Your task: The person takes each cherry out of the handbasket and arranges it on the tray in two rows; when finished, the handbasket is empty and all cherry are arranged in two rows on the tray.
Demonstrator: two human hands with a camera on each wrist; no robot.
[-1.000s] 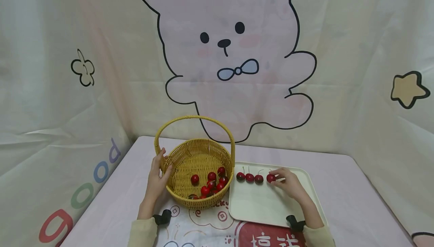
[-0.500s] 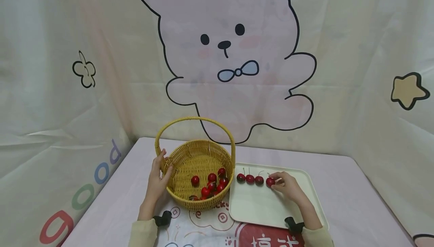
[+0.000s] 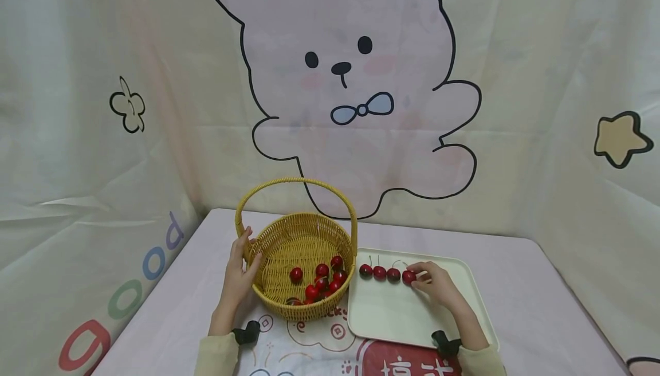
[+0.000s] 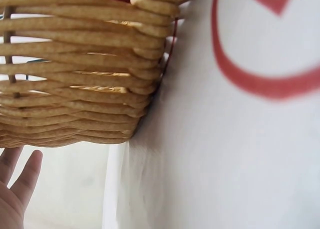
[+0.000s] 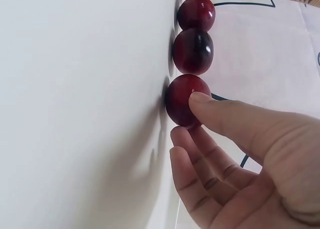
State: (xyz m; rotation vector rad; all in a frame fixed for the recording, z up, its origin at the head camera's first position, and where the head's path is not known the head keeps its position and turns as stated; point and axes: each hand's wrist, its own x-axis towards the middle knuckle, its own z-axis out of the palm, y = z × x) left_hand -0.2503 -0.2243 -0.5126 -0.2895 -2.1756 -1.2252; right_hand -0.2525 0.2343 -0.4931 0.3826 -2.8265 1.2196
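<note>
My right hand (image 3: 437, 285) pinches a dark red cherry (image 3: 409, 277) between thumb and fingers at the upper part of a cream tray (image 3: 397, 313). The right wrist view shows the thumb on this cherry (image 5: 182, 101), right beside a darker cherry (image 5: 193, 51) in the row. To its left stand three more cherries, stems up. My left hand (image 3: 239, 270) rests against the left side of a yellow wicker basket (image 3: 289, 232), by the handle's base. In the left wrist view its straight, spread fingers (image 4: 29, 176) touch the woven wall.
Several red cherries (image 3: 322, 284) lie in the basket, mostly toward its right front. The basket's tall arched handle (image 3: 296, 180) rises above it, close to the tray's left edge. A printed cloth (image 3: 309, 341) covers the table, with a decorated curtain (image 3: 507, 181) behind.
My right hand has shifted slightly left and nearer along the tray, bringing the pinched cherry close beside the other three. The left hand and basket stay in place.
</note>
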